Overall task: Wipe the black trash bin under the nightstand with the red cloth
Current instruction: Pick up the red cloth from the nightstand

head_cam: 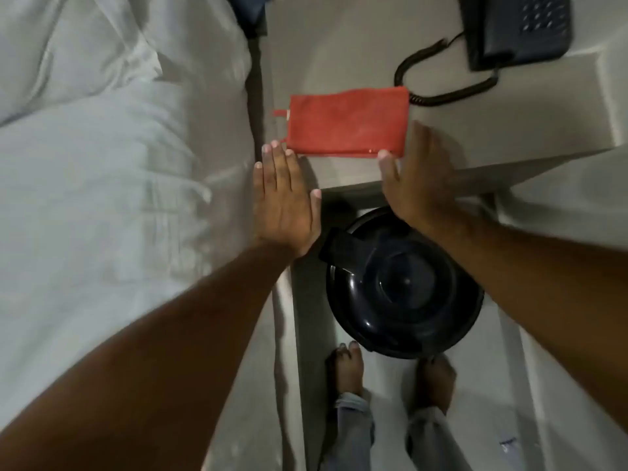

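A folded red cloth (pixel 346 122) lies flat on the pale nightstand (pixel 339 52). Below the nightstand's front edge stands the round black trash bin (pixel 401 287) with its lid on, seen from above. My left hand (pixel 285 202) is flat with fingers together, just below the cloth's left corner, holding nothing. My right hand (pixel 413 175) is spread at the cloth's lower right corner, its thumb touching the cloth's edge, with no grip on it. My right forearm passes over the bin's upper right rim.
A dark telephone (pixel 520 27) with a coiled cord (pixel 441 83) sits at the nightstand's back right. A bed with white sheets (pixel 112 158) fills the left side. My bare feet (pixel 350 372) stand on the floor just below the bin.
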A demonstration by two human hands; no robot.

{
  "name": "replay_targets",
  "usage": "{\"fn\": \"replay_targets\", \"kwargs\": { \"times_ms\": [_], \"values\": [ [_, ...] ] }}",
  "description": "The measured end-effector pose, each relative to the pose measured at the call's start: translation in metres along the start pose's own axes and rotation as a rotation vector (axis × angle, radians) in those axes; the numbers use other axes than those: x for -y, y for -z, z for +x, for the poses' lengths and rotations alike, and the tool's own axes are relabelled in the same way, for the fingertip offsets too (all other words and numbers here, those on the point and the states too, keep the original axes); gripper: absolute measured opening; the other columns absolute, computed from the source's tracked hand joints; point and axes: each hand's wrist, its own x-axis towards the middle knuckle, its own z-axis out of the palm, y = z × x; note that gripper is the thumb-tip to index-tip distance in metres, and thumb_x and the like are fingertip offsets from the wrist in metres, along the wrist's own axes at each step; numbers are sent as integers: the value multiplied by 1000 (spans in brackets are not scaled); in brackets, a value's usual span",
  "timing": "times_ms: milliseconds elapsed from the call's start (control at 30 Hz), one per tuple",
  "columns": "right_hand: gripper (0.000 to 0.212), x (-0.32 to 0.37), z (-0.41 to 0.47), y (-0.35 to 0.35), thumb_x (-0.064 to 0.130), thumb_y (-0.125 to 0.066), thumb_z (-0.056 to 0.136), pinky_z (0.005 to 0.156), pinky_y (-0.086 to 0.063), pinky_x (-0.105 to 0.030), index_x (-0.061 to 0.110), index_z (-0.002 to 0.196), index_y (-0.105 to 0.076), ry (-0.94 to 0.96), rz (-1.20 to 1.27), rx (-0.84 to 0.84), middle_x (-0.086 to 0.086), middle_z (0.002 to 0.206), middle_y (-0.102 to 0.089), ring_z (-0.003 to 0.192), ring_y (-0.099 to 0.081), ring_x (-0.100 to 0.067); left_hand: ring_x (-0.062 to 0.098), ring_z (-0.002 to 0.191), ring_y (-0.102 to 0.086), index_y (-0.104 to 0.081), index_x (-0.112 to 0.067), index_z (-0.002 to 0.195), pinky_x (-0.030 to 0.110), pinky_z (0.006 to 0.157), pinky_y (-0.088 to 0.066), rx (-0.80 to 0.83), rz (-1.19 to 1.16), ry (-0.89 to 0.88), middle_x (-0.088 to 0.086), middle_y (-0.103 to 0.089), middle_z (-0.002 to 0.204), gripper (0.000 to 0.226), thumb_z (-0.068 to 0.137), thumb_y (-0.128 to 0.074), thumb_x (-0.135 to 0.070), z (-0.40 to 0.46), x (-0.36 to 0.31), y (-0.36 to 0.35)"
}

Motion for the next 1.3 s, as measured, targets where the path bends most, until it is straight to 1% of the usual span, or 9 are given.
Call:
{"fn": "replay_targets", "kwargs": {
  "times_ms": [133,300,400,633,767,833,967,1133,1300],
  "values": [
    [68,19,44,-10,42,-72,82,75,-40,-16,3,132,-46,-434,312,-109,-12,124,-59,96,-57,-19,41,150,-4,-12,9,150,52,121,-7,-11,-5,-39,32,-9,159,71,99,-25,-37,-13,3,-9],
    [48,31,64,-5,17,-80,76,77,-56,-31,2,116,-60,-771,644,43,-7,108,-65,88,-63,-20,41,149,-6,-13,9,150,52,121,-7,20,-26,-195,32,-11,159,71,97,-24,-38,-40,-18,-25],
    [25,44,47,7,7,-68,78,80,-61,-40,5,103,-62,-712,899,60,-12,98,-69,92,-69,-28,40,150,-2,-8,7,150,50,122,-3,89,-21,-212,31,-6,160,72,97,-21,-40,-66,-30,-39],
    [41,-10,-65,77,-9,-45,86,82,-58,-45,5,125,-47,-539,1290,-226,-16,110,-63,101,-65,-32,40,149,7,-1,5,151,50,122,-1,187,-32,-242,29,5,161,75,96,-15,-43,-136,-77,-87],
    [34,-88,-156,125,0,-50,95,79,-56,-37,4,127,-57,-547,1267,-407,-6,95,-73,88,-71,-23,39,149,10,-1,5,152,50,121,0,166,-57,-296,29,7,161,74,97,-17,-42,-159,-119,-108],
    [31,-137,-203,135,10,-51,100,93,-54,-42,6,131,-57,-528,1263,-479,-9,113,-73,105,-70,-25,38,150,10,0,5,152,50,121,0,139,-60,-344,28,7,161,75,97,-16,-44,-159,-142,-120],
    [37,-212,-259,93,18,-50,102,108,-44,-55,12,138,-53,-652,1153,-581,-14,134,-61,120,-61,-31,39,149,10,-2,7,151,50,121,0,55,-10,-506,30,6,161,81,96,-13,-51,-140,-162,-143],
    [37,-270,-281,20,20,-50,102,66,-62,-28,44,90,-75,-714,1180,-632,17,85,-78,75,-73,-2,37,151,3,-12,6,151,49,122,-3,-20,19,-534,29,-6,161,83,94,-8,-54,-138,-164,-161],
    [25,-288,-281,-26,22,-51,101,100,-49,-55,23,124,-62,-667,1254,-541,-9,118,-70,104,-68,-27,35,150,7,-6,3,152,49,122,-4,-16,90,-538,27,-1,162,107,83,-11,-79,-143,-164,-165]
  ]
}}
